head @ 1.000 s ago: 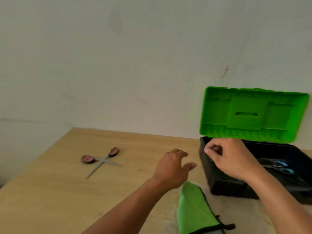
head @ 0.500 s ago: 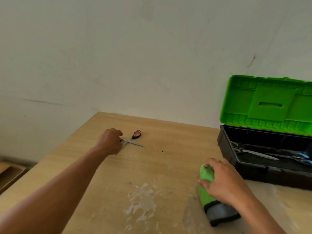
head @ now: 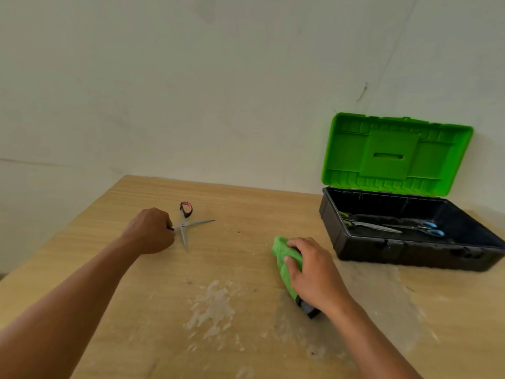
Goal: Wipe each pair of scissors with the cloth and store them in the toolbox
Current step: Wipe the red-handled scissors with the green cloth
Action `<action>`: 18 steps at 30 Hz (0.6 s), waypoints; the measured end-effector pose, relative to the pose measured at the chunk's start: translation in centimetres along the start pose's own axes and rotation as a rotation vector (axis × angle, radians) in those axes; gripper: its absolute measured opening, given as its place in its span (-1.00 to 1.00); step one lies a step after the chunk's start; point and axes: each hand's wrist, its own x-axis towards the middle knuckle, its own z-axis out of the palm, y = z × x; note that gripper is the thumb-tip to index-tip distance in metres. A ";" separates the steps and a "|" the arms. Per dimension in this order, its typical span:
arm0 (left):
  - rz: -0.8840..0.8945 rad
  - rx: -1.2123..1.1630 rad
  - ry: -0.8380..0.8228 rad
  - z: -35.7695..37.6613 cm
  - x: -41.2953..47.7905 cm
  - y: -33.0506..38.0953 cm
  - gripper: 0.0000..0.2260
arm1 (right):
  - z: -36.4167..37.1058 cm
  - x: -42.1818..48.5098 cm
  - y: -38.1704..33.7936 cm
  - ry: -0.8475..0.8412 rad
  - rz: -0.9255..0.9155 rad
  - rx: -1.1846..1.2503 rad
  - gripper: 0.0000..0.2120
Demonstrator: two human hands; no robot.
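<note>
Looks roughly two-thirds done. Grips with the left hand (head: 151, 232) what seems the last pair to clean, the red-and-black-handled steel scissors (head: 185, 225), lying with blades splayed on the pale wooden table (head: 246, 310), well to the left of the black plastic toolbox (head: 355, 250). Finds two pairs already stored in that toolbox, under its raised bright green lid (head: 396, 151): a green-handled pair (head: 374, 227) and a blue-handled pair (head: 426, 228). Leaves wiping and storing this one.

Closes the left hand into a fist over one handle, hidden inside it, with the other loop free beyond the knuckles and the forearm stretched far forward. Clasps with the right hand (head: 311, 272) the folded green microfibre cloth (head: 284, 258), fingers curled over its top, palm down, near the toolbox's front left corner and not yet lifted.
</note>
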 end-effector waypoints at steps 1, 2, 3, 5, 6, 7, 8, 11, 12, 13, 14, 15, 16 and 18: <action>-0.021 -0.061 -0.013 -0.2 -0.7 0.3 -0.86 | 0.1 -0.2 0.0 -0.018 0.005 -0.016 -0.58; -0.051 -0.145 -0.026 -0.4 -1.4 0.7 -0.90 | 0.2 -0.4 0.1 -0.044 0.014 -0.039 -0.51; -0.084 -0.235 -0.040 -0.6 -2.2 1.0 -0.94 | 0.2 -0.7 0.1 -0.071 0.025 -0.064 -0.44; -0.138 -0.427 -0.083 -0.5 -3.3 1.7 -0.98 | 0.4 -1.0 0.2 -0.092 0.042 -0.097 -0.41; -0.161 -0.527 -0.109 -0.5 -3.9 2.0 -0.98 | 0.4 -1.0 0.2 -0.083 0.045 -0.094 -0.46; -0.178 -0.629 -0.134 -0.5 -4.5 2.5 -0.96 | 0.3 -1.0 0.3 -0.068 0.042 -0.089 -0.52; -0.194 -0.734 -0.161 -0.4 -5.1 2.9 -0.94 | 0.2 -1.0 0.3 -0.051 0.032 -0.088 -0.59; -0.222 -1.043 -0.225 -0.4 -6.9 4.6 -0.92 | -0.5 -1.0 0.5 -0.013 0.003 -0.065 -0.75; -0.223 -1.122 -0.242 -0.4 -7.4 5.3 -0.93 | -0.7 -1.1 0.6 -0.006 -0.004 -0.025 -0.75; -0.222 -1.181 -0.259 -0.3 -7.9 5.9 -0.93 | -0.9 -1.3 0.7 0.000 -0.017 0.028 -0.75; -0.220 -1.225 -0.276 -0.2 -8.3 6.6 -0.93 | -1.1 -1.4 0.8 0.006 -0.036 0.085 -0.75; -0.219 -1.262 -0.293 -0.1 -8.6 7.2 -0.92 | -1.2 -1.6 0.8 0.012 -0.060 0.138 -0.76; -0.216 -1.294 -0.310 0.1 -8.8 7.8 -0.91 | -1.3 -1.8 0.8 0.018 -0.084 0.184 -0.75; -0.205 -1.361 -0.339 0.4 -9.2 8.8 -0.90 | -1.4 -2.1 0.6 0.017 -0.120 0.250 -0.73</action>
